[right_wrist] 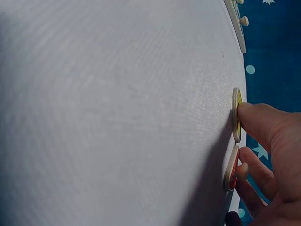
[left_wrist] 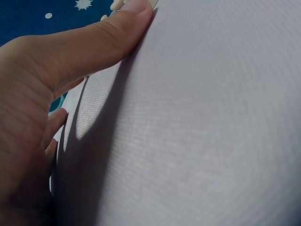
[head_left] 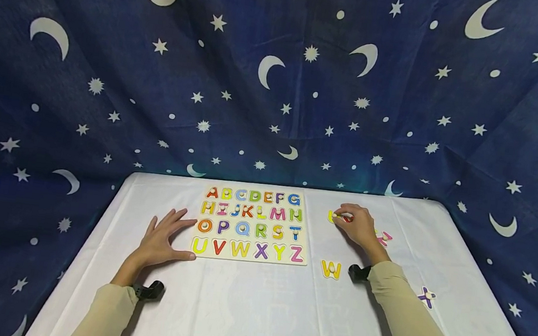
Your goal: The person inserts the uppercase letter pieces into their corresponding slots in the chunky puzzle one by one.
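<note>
The wooden alphabet board (head_left: 247, 263) lies on the white table, knobbed letters filling its upper rows. Its bottom row, U to Z, shows flat letters without knobs. My left hand (head_left: 161, 239) is spread at the board's left side, the thumb (left_wrist: 101, 40) at its near left corner. Right of the board, my right hand (head_left: 356, 225) pinches a yellow letter piece (right_wrist: 236, 127) with thumb and index finger; the head view partly hides this letter. Close beside it, under the other fingers, sits a red letter piece (right_wrist: 231, 172) with a round knob.
A yellow W piece (head_left: 330, 269) lies right of the board, nearer to me. A pink Z-like piece (head_left: 384, 238) is partly covered by the right wrist. Beyond the right forearm lies a purple X piece (head_left: 427, 296). A dark starry cloth (head_left: 275, 118) hangs behind the table.
</note>
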